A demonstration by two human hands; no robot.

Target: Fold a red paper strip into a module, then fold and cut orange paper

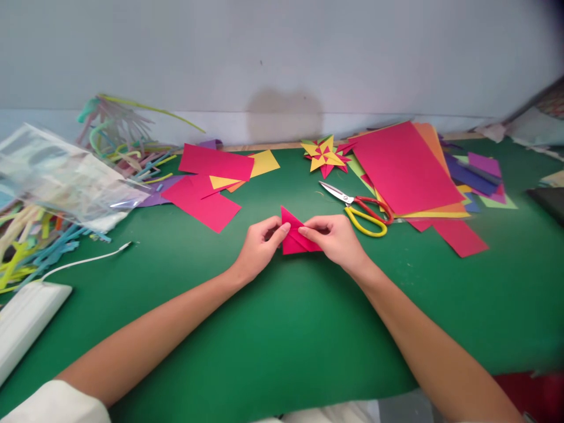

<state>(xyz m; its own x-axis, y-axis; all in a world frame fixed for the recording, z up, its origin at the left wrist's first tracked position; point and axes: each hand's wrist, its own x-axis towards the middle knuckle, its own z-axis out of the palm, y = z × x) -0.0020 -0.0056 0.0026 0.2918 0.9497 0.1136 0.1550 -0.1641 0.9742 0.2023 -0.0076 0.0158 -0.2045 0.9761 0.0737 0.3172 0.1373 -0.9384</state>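
A small folded piece of red paper [296,242] is held up between both hands, just above the green table. My left hand [261,244] pinches its left edge with the thumb in front. On its right side, the thumb of my right hand [335,238] presses against a crease, with the fingers behind the paper. A pointed corner sticks up at the top, and diagonal folds cross the front. Scissors [365,208] with one red and one yellow handle lie beyond my right hand, blades pointing left. Behind them sits a folded red and yellow paper star [325,155].
Red sheets [405,170] over orange and yellow ones are stacked at the right. Red paper pieces [215,202] lie at the back left. A clear plastic bag [66,170], coloured strips [39,247] and a white box with a cable [30,323] occupy the left side.
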